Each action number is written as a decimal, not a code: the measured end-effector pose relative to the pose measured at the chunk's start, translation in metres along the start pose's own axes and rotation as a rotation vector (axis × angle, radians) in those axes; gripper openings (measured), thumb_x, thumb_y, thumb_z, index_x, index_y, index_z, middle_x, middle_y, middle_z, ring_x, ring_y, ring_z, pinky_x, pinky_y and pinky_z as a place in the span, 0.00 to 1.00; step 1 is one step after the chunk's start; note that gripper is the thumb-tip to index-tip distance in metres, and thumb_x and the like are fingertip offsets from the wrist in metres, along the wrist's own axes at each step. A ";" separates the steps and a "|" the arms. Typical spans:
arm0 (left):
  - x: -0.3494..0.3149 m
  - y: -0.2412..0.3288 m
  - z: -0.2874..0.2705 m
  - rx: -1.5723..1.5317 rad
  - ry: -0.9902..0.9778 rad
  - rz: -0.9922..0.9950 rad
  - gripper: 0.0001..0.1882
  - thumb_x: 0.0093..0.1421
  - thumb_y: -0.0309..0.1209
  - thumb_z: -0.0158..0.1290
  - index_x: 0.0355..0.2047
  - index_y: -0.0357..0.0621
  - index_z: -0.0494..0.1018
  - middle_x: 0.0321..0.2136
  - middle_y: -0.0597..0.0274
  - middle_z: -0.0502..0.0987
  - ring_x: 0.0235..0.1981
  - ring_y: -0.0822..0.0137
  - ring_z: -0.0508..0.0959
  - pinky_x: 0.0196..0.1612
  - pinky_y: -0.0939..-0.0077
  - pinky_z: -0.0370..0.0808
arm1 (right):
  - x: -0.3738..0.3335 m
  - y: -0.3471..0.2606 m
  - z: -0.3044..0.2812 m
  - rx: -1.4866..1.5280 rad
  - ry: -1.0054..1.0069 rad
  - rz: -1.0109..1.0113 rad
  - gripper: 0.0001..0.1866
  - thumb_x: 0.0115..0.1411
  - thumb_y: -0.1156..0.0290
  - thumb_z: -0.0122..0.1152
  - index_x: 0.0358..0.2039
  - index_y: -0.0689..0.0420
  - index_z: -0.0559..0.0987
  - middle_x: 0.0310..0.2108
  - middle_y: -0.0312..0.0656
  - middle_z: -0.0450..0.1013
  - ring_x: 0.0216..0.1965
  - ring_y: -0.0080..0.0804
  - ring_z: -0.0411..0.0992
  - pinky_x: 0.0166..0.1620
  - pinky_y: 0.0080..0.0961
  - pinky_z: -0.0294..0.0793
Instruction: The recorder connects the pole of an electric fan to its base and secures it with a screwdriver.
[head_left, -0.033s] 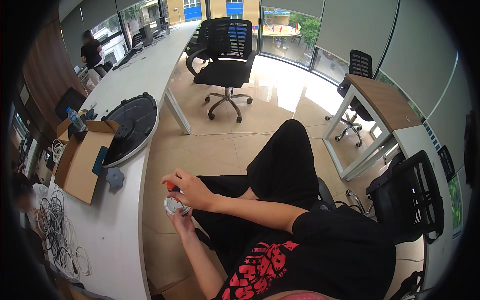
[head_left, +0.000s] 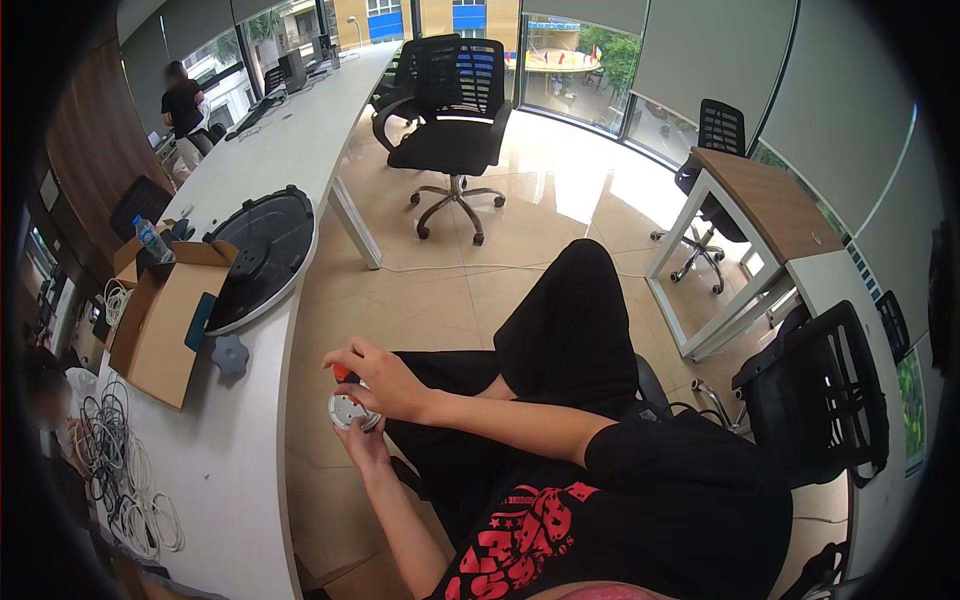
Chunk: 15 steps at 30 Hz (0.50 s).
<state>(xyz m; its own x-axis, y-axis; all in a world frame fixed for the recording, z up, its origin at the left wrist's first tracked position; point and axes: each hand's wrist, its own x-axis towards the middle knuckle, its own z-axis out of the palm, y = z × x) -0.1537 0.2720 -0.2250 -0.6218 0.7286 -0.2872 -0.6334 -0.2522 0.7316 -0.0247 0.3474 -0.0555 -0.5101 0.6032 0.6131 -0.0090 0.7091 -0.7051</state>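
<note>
Above my lap and to the right of the table edge, both my hands are together. My left hand (head_left: 365,447) is below, its fingers closed around the rim of a round white disc-shaped part (head_left: 347,412) with small holes in its face. From above, my right hand (head_left: 385,382) grips an orange-and-black handled tool (head_left: 343,373), which looks like a screwdriver. It stands over the disc; my fingers hide its tip, so contact cannot be made out.
To my left, a long white table (head_left: 240,440) bears an open cardboard box (head_left: 160,325), a large black round lid (head_left: 265,250), a grey star-shaped knob (head_left: 230,356) and tangled cables (head_left: 130,480). Office chairs (head_left: 450,130) stand ahead and right. One person (head_left: 183,110) stands far left; another is at the left edge.
</note>
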 end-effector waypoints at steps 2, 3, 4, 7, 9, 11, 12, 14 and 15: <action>-0.001 0.000 0.001 0.013 0.011 -0.010 0.40 0.57 0.16 0.42 0.70 0.56 0.52 0.64 0.50 0.64 0.60 0.43 0.73 0.53 0.40 0.79 | -0.001 0.002 -0.001 -0.049 -0.022 0.018 0.20 0.56 0.72 0.70 0.49 0.50 0.78 0.38 0.40 0.71 0.38 0.39 0.76 0.41 0.35 0.76; -0.001 0.000 0.001 0.012 0.008 0.003 0.40 0.57 0.16 0.42 0.70 0.56 0.52 0.65 0.50 0.63 0.60 0.43 0.72 0.53 0.40 0.79 | -0.001 0.002 -0.001 -0.067 -0.033 0.020 0.20 0.57 0.73 0.70 0.50 0.51 0.78 0.39 0.40 0.72 0.39 0.39 0.76 0.42 0.34 0.77; -0.001 -0.002 0.000 0.015 0.019 -0.010 0.40 0.57 0.16 0.42 0.70 0.56 0.52 0.64 0.50 0.64 0.59 0.44 0.73 0.53 0.41 0.79 | -0.001 0.002 -0.001 -0.044 -0.056 0.029 0.20 0.57 0.72 0.70 0.51 0.51 0.78 0.40 0.40 0.72 0.41 0.40 0.76 0.43 0.35 0.77; 0.004 -0.006 -0.005 0.020 0.030 -0.008 0.38 0.59 0.18 0.43 0.69 0.57 0.53 0.62 0.51 0.67 0.56 0.47 0.76 0.51 0.43 0.80 | 0.002 -0.001 -0.002 0.027 -0.082 -0.009 0.22 0.57 0.72 0.70 0.53 0.51 0.78 0.44 0.42 0.72 0.45 0.45 0.75 0.47 0.37 0.76; 0.009 -0.010 -0.010 0.033 0.042 0.014 0.36 0.61 0.19 0.44 0.68 0.58 0.55 0.59 0.52 0.70 0.53 0.49 0.78 0.50 0.45 0.81 | 0.004 -0.002 -0.003 0.089 -0.078 -0.120 0.24 0.58 0.75 0.68 0.55 0.52 0.77 0.49 0.43 0.73 0.46 0.48 0.75 0.48 0.37 0.77; 0.011 -0.016 -0.010 0.006 0.108 0.011 0.30 0.63 0.22 0.47 0.65 0.54 0.61 0.54 0.52 0.75 0.49 0.55 0.81 0.45 0.50 0.84 | 0.007 -0.001 -0.004 0.030 -0.078 -0.194 0.25 0.57 0.81 0.63 0.57 0.55 0.76 0.51 0.46 0.74 0.47 0.49 0.76 0.51 0.36 0.77; 0.013 -0.014 -0.010 -0.004 0.091 -0.058 0.35 0.64 0.18 0.46 0.69 0.58 0.53 0.63 0.50 0.67 0.59 0.46 0.75 0.48 0.43 0.84 | 0.005 0.001 -0.006 0.121 -0.156 -0.032 0.25 0.57 0.82 0.63 0.57 0.57 0.76 0.51 0.47 0.75 0.48 0.48 0.77 0.52 0.37 0.76; 0.009 -0.014 -0.003 -0.057 -0.008 -0.040 0.33 0.66 0.18 0.45 0.69 0.55 0.53 0.63 0.46 0.67 0.58 0.46 0.76 0.50 0.40 0.84 | 0.005 0.004 -0.007 0.123 -0.219 0.030 0.24 0.56 0.83 0.62 0.55 0.59 0.76 0.46 0.49 0.77 0.48 0.45 0.78 0.51 0.35 0.77; 0.005 -0.015 0.005 -0.099 -0.010 0.018 0.32 0.67 0.18 0.44 0.68 0.53 0.52 0.63 0.44 0.66 0.58 0.46 0.76 0.49 0.43 0.85 | 0.008 0.005 -0.002 0.064 -0.172 -0.011 0.23 0.56 0.85 0.62 0.53 0.59 0.77 0.44 0.48 0.78 0.46 0.42 0.79 0.49 0.33 0.78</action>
<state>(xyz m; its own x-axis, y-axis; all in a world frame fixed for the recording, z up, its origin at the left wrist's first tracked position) -0.1449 0.2824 -0.2340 -0.6287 0.7300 -0.2680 -0.6650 -0.3261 0.6719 -0.0269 0.3565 -0.0535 -0.6492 0.5203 0.5549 -0.0670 0.6875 -0.7231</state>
